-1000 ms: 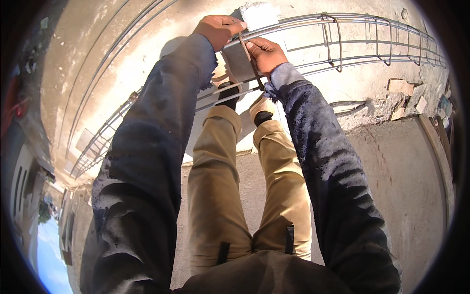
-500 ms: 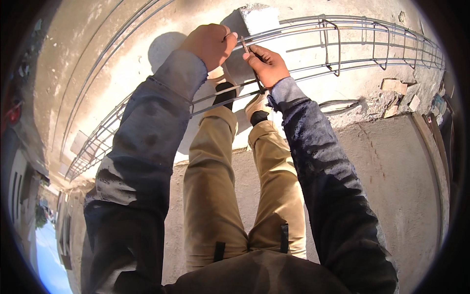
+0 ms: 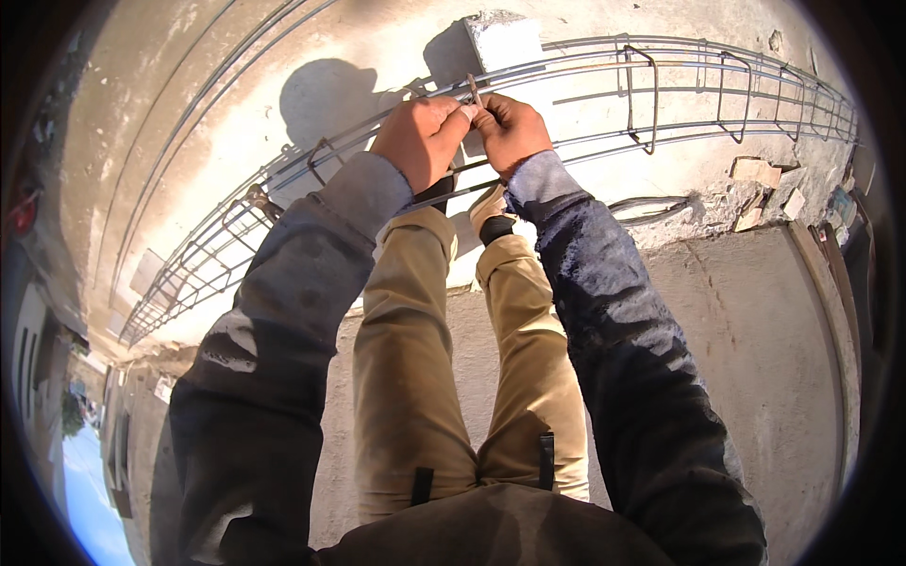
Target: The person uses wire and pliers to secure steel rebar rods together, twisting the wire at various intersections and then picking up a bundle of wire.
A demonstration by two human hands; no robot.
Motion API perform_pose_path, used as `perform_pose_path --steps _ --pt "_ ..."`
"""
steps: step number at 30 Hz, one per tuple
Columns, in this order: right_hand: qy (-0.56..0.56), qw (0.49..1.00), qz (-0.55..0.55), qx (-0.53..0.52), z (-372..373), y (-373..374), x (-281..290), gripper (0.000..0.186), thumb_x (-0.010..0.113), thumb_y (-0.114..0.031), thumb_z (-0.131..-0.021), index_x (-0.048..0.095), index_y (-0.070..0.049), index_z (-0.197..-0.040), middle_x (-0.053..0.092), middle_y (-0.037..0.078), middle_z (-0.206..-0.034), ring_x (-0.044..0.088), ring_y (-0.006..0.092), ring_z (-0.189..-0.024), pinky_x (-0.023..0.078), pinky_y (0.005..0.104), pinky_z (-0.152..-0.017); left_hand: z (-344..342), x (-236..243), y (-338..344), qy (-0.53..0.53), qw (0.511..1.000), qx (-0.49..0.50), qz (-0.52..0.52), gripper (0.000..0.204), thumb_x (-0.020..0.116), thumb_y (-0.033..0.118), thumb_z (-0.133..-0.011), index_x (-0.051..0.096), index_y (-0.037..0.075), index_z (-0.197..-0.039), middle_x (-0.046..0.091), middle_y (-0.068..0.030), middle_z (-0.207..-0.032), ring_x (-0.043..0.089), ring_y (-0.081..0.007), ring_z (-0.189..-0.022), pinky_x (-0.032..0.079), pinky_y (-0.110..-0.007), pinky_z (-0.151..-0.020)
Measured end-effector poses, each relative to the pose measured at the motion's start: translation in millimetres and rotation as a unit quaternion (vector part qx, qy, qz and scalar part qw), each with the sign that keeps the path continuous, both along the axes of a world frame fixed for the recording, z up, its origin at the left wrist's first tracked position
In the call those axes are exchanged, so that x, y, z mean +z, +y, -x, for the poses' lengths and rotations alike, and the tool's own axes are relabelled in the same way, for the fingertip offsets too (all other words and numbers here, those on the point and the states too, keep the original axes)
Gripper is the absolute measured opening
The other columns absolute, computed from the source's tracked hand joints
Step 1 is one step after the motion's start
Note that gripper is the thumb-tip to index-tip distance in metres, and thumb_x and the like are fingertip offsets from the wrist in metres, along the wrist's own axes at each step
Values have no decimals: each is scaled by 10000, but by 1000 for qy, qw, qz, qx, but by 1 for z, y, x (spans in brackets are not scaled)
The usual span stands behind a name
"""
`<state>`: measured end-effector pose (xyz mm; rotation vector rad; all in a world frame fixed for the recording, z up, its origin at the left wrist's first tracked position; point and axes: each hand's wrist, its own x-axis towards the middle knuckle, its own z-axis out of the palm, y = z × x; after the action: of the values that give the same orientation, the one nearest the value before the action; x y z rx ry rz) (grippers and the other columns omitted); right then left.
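At upper centre, the right hand (image 3: pixel 511 132) is pinching a brown stirrup (image 3: pixel 474 89); the curled left hand (image 3: pixel 420 139) is adjoining it, its grip hidden and indeterminable

Rods (image 3: pixel 219 83) behind the rebar cage (image 3: pixel 655 99) at left, wire coil (image 3: pixel 661 199) before it, rubble (image 3: pixel 758 173) farther right.

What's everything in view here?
Steel cage: one, grey, across the top
Rusty steel piece: one, brown, upper centre
Block: one, whitish, top centre
Loose rods: several, grey, upper left
Wire coil: one, dark, right of centre
Rubble: several pieces, brown and grey, right
Board: one, brown, far right
Sky: one patch, blue, lower left
Trousers: one pair, tan, centre
Sleeves: two, dark blue, either side
Left hand: one, bare, upper centre
Right hand: one, bare, upper centre
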<state>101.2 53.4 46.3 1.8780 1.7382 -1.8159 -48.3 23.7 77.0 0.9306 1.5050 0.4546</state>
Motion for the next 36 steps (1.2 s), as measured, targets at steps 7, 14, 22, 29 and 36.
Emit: perform_pose_path --steps 7,14,22,29,36 --pt "3 1000 6 -13 1 -3 -2 245 565 -230 -879 620 4 -834 596 57 -653 480 105 -594 417 262 -583 4 5 26 -157 968 148 130 257 484 204 -858 429 77 -642 352 35 -585 289 -60 -495 260 -212 -433" --pt "9 1000 16 -24 2 -2 -3 232 594 -252 -836 648 -36 -900 621 126 -683 577 231 -634 461 328 -616 18 2 28 -222 935 204 188 259 495 218 -857 473 47 -664 393 -2 -582 353 -91 -526 316 -250 -461" --pt "10 998 68 -3 2 7 -2 244 593 -232 -861 622 6 -812 571 26 -636 466 96 -599 411 253 -585 -2 -16 -32 195 965 -128 -118 191 521 205 -866 550 26 -807 565 -159 -783 569 -374 -688 451 -426 -573" --pt "25 993 94 62 -5 24 1 317 609 -314 -842 638 1 -824 588 53 -610 535 153 -579 438 295 -583 -25 -24 -34 318 935 -134 -84 138 527 201 -852 557 78 -798 583 -90 -806 592 -336 -633 481 -419 -543" --pt "-152 961 -128 195 12 11 10 274 536 -265 -834 623 -20 -749 605 188 -646 602 365 -652 490 422 -609 1 -4 -6 297 941 -156 -52 359 477 317 -850 619 16 -715 609 -164 -682 594 -339 -661 476 -440 -599"
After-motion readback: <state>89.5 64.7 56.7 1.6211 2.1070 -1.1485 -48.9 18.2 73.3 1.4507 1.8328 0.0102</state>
